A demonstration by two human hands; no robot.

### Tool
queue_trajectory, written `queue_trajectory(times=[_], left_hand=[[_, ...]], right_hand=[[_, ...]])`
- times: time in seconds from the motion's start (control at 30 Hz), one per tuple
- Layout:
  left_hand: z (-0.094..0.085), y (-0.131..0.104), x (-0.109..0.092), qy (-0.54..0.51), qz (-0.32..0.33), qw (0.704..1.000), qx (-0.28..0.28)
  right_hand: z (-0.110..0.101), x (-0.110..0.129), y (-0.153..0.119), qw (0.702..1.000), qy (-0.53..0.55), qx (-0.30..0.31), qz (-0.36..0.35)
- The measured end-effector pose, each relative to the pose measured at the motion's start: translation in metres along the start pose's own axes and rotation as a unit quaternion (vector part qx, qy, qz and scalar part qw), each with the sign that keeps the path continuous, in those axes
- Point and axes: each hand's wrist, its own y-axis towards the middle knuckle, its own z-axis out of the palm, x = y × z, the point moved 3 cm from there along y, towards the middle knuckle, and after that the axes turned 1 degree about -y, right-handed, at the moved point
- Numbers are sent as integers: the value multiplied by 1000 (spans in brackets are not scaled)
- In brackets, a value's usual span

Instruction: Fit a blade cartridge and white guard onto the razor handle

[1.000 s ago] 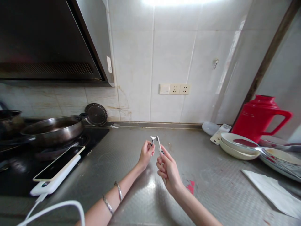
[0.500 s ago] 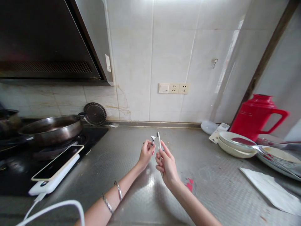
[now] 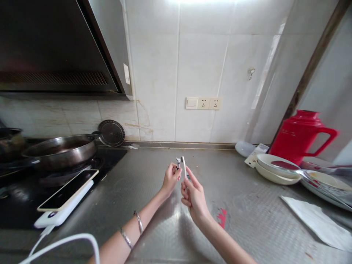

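Note:
Above the middle of the metal counter (image 3: pixel 154 161), my left hand (image 3: pixel 171 179) pinches a small black and white object (image 3: pixel 178 162) upright between thumb and fingers. My right hand (image 3: pixel 194 193) is closed on a thin white stick with a dark-tipped head, which looks like a toothbrush (image 3: pixel 183 165). The head of the toothbrush is right beside the small object; whether they touch I cannot tell. Two silver bracelets circle my left forearm.
On the left are a hob with a steel pan (image 3: pixel 63 150), a phone (image 3: pixel 68 190) on a white power bank (image 3: pixel 52 219) and a white cable. A red thermos (image 3: pixel 297 135), bowls (image 3: pixel 276 178) and a white napkin (image 3: pixel 316 222) occupy the right.
The toothbrush head has moved left, closer to the small object, and is turned more edge-on. My left hand has hardly moved.

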Motion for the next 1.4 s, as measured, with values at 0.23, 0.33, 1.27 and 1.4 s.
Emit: queue_trajectory(times=[0.23, 0.33, 1.27, 1.4], left_hand=[[-1, 1, 3, 3, 3, 1000, 0], [0, 0, 3, -4, 5, 1000, 15], [-1, 2, 1, -7, 8, 1000, 18], [0, 1, 4, -4, 0, 1000, 28]], right_hand=[[0, -2, -7, 1000, -8, -1, -3], [-4, 4, 0, 1000, -12, -14, -21], [-8, -4, -7, 999, 4, -16, 30], [-10, 1, -3, 999, 24, -24, 7]])
